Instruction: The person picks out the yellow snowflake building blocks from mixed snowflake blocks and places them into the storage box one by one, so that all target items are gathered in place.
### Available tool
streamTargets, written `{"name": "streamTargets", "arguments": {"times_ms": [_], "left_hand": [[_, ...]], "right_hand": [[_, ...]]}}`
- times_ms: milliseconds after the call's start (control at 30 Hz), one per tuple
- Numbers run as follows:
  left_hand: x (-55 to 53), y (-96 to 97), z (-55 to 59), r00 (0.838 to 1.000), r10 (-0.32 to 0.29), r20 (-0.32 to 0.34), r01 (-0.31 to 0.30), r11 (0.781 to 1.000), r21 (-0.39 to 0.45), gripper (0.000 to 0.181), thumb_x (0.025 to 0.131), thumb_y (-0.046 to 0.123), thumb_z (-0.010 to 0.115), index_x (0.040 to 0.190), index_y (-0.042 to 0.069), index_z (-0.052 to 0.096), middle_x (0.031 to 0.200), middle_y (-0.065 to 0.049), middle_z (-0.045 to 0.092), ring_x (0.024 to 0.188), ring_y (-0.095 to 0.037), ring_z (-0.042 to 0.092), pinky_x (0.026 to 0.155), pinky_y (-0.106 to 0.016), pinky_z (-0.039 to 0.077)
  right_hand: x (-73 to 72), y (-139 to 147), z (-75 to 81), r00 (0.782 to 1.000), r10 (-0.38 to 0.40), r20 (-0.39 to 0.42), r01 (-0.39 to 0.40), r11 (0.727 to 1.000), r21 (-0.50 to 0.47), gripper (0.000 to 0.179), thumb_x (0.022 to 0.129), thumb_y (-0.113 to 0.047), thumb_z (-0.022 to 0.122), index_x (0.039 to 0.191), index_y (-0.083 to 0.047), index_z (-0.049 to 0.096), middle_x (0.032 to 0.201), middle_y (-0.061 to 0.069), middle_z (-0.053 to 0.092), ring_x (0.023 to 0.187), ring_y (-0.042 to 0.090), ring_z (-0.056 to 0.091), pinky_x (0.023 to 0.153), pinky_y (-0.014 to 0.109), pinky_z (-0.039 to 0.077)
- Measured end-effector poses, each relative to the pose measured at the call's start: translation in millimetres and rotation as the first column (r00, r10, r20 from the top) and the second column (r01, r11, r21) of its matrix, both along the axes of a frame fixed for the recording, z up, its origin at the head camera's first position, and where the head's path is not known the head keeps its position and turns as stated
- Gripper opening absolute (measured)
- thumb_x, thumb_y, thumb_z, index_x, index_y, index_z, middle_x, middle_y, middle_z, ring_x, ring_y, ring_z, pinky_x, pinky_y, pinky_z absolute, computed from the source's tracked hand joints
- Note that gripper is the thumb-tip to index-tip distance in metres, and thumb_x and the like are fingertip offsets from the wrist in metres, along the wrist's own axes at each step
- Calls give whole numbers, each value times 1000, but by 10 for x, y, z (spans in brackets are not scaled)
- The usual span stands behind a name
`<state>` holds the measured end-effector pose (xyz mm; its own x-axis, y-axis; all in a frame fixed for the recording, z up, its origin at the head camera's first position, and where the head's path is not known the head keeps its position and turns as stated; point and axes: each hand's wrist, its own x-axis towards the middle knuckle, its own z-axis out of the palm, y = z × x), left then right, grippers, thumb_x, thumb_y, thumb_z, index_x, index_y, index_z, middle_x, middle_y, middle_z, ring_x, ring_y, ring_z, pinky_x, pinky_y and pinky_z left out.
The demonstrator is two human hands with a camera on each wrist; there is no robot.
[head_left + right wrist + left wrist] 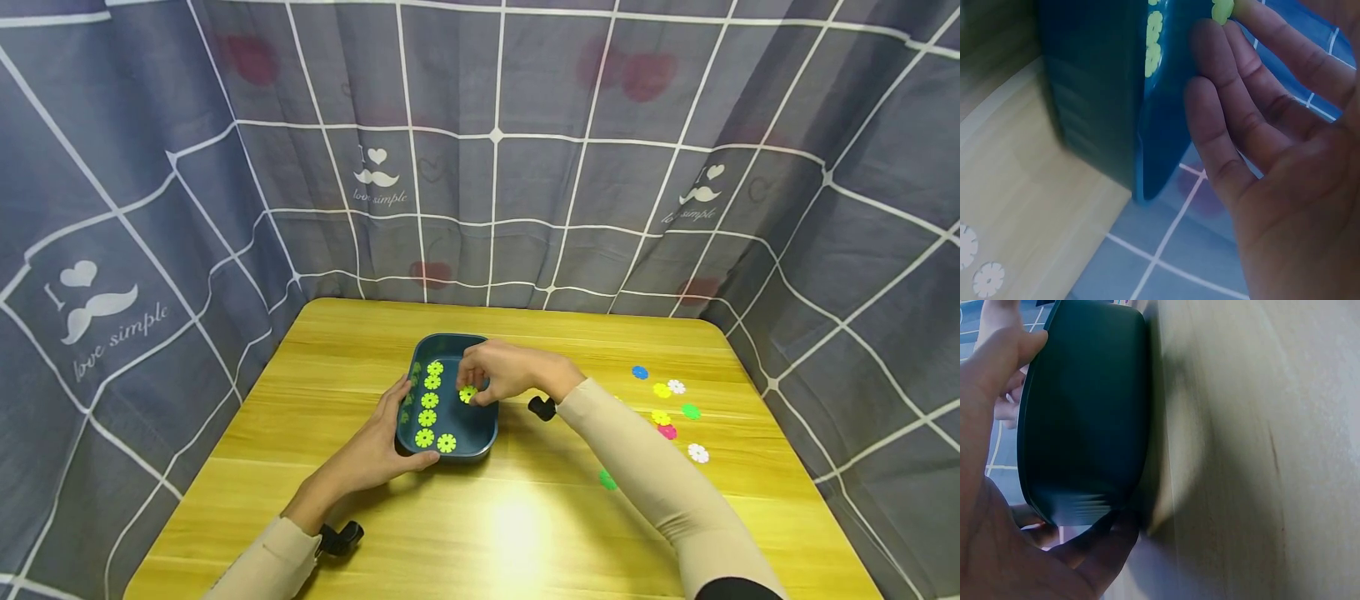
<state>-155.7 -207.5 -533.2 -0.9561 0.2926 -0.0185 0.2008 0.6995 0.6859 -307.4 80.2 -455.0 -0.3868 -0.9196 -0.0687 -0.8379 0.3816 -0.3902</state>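
Note:
A dark blue, deep tray (472, 426) stands on the wooden table. My left hand (369, 454) holds it at its near left corner, thumb along the near rim and fingers along the left side. Inside the tray, yellow-green notched discs (429, 401) lie in a column along the left, with another disc (446, 443) beside the nearest one. Over the tray's right half, my right hand (506, 368) pinches one more yellow-green notched disc (467, 394) between thumb and fingers. In the right wrist view, that held disc (1222, 10) shows at the fingertips.
Loose notched discs lie scattered on the table's right side: a blue disc (640, 372), a pink disc (667, 432), a white disc (698, 453), green and yellow ones. A green disc (607, 479) lies beside the right forearm. A grey checked curtain (450, 175) surrounds the table.

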Motion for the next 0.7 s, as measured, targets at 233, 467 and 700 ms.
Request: {"name": "streamTargets", "arguments": {"times_ms": [233,467,700], "left_hand": [[0,-7,-9,1000,-6,-10,6,1000,-1,137,95,67,91,186,6,9,197,-19,8,175,-54,33,136,-76,40],[2,-14,-16,1000,-10,-17,11,1000,12,136,95,66,90,186,6,9,197,-19,8,175,-54,34,135,-75,41],[-3,-16,-24,1000,-10,-17,10,1000,8,136,96,67,90,187,8,8,197,-18,7,175,-53,34,135,-75,41]], "right_hand": [[-19,-156,-29,999,25,34,-26,999,29,25,102,-21,92,125,-15,85,124,0,79,104,16,82,102,28,66],[-10,-277,-20,998,65,25,-66,995,71,28,103,-21,91,129,-13,87,123,1,79,104,15,80,95,27,66],[-40,-346,-46,997,71,40,-75,991,113,27,104,-21,91,130,-14,86,126,-2,81,102,8,77,92,22,65]]}}
